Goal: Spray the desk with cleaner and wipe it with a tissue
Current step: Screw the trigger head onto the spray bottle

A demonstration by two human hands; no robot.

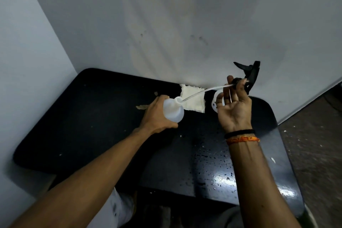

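Note:
My left hand (157, 114) grips a white plastic bottle (174, 110), tilted with its open neck toward the right. My right hand (234, 105) holds the black spray head (249, 74) lifted off the bottle. The spray head's clear dip tube (207, 89) runs down with its end at the bottle's neck. A white tissue (192, 99) lies on the black desk (83, 120) by the wall, behind the bottle. Water droplets (212, 161) cover the desk's near right part.
A white wall (185, 24) rises directly behind the desk and another on the left. A white ring-shaped object (215, 101) lies partly hidden behind my right hand. Small scraps (142, 106) lie beside my left hand. Bare floor (314, 144) is at the right.

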